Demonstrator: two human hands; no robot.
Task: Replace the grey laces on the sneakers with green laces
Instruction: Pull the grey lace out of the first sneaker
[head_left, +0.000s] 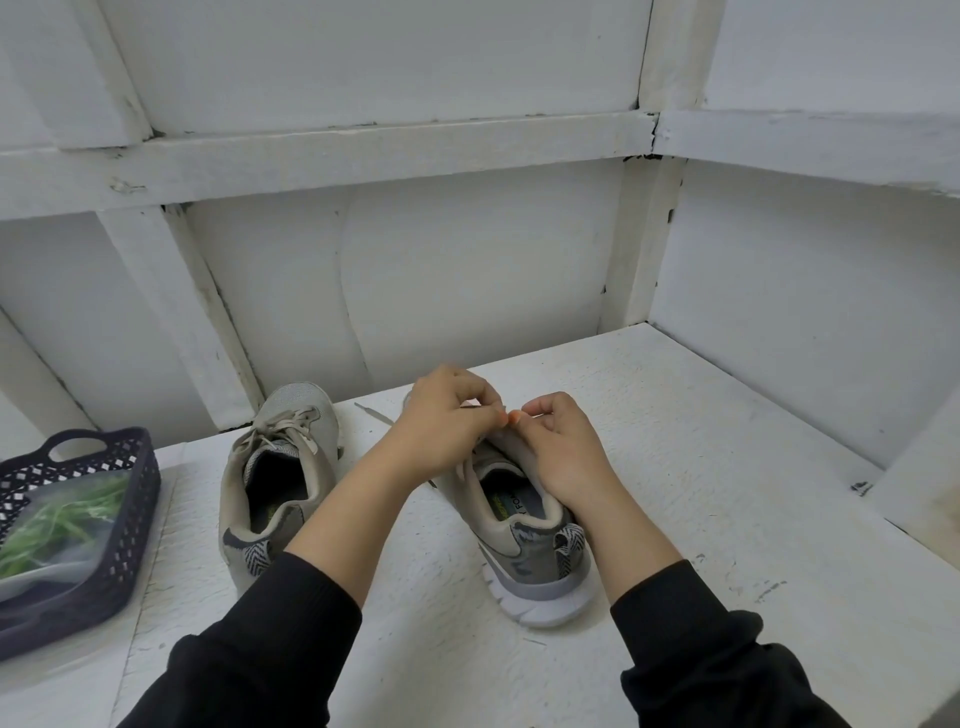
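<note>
Two grey sneakers stand on a white table, heels toward me. The left sneaker (278, 473) still has its grey lace tied. Both hands work over the tongue of the right sneaker (524, 540). My left hand (441, 421) pinches its grey lace (376, 415), one end of which trails out onto the table to the left. My right hand (561, 441) has curled fingers at the same lace, fingertips meeting the left hand's. Green laces (57, 519) lie in a clear bag inside a dark basket at the far left.
The dark perforated basket (130, 525) with a handle sits at the table's left edge. White framed walls close in behind and to the right. Bare white table surface (727, 467) stretches to the right of the shoes.
</note>
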